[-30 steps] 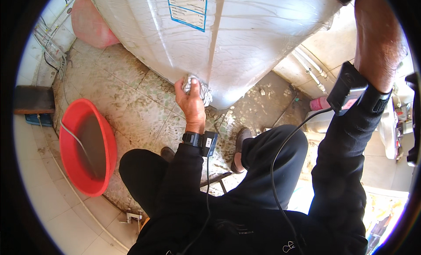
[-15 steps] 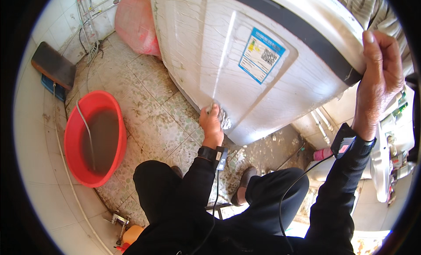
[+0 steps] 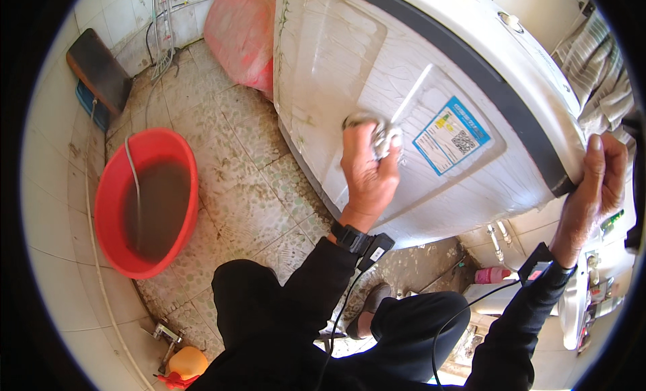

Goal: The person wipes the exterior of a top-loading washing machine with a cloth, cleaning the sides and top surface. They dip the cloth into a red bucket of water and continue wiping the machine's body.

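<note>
A white washing machine (image 3: pixel 336 75) with a dark band round its upper edge leans in front of me, its side panel wet and streaked. On that panel, left of a blue-bordered label (image 3: pixel 452 136), my left hand (image 3: pixel 367 179) presses a wadded greyish wet cloth (image 3: pixel 385 136). The fingers are closed round the cloth, and part of it is hidden behind them. Over at the machine's right corner, my right hand (image 3: pixel 592 189) grips the rim by the dark band. Its fingertips are partly out of sight there.
A red basin (image 3: pixel 195 196) of murky water with a hose in it stands on the tiled floor at left. Behind it a dark board (image 3: pixel 101 71) leans on the wall. A pink plastic bag (image 3: pixel 239 41) lies beside the machine; a tap (image 3: pixel 168 336) is at lower left.
My left hand has slid up the panel with the cloth, from the lower edge to beside the label. My right hand keeps its grip on the rim. The view has shifted slightly.
</note>
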Demonstrator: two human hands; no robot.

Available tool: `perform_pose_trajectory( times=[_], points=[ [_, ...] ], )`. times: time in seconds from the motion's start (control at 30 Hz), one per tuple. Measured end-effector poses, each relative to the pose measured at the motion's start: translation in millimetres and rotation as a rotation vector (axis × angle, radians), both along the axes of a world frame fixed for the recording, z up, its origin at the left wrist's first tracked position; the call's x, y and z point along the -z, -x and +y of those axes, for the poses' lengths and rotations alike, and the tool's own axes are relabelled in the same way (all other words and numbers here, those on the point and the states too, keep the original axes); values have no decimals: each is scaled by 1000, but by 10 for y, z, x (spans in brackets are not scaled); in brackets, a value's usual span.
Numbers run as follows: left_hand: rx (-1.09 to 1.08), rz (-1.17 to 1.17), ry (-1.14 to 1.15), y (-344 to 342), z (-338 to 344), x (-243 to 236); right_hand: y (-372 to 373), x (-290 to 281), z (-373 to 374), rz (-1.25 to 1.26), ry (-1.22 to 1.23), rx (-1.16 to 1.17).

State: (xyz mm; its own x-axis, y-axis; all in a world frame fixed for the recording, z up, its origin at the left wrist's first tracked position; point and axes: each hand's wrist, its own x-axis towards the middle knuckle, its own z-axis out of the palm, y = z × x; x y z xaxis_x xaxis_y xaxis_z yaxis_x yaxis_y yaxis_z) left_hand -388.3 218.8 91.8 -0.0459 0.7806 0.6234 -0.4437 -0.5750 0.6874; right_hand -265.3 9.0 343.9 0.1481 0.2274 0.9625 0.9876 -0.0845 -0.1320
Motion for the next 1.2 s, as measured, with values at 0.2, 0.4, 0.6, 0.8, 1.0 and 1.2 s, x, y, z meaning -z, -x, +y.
perform_pose_trajectory(
  times=[0.2,0.4,0.6,0.8,1.0,1.2],
  points=[
    [1,48,679,-89,13,1562,-46,49,-26,47,-40,41],
    [280,-86,1411,56,321,2364,5,10,-12,18,25,68],
    [2,285,698,155,355,999,90,-28,38,26,38,30],
    [-1,27,-223,196,203,-652,165,-23,101,73,8,14],
    [-70,-24,-396,100,189,-908,163,-24,89,75,8,-7],
    [122,94,-487,147,-415,-744,207,-7,131,101,-26,-57]
  ],
)
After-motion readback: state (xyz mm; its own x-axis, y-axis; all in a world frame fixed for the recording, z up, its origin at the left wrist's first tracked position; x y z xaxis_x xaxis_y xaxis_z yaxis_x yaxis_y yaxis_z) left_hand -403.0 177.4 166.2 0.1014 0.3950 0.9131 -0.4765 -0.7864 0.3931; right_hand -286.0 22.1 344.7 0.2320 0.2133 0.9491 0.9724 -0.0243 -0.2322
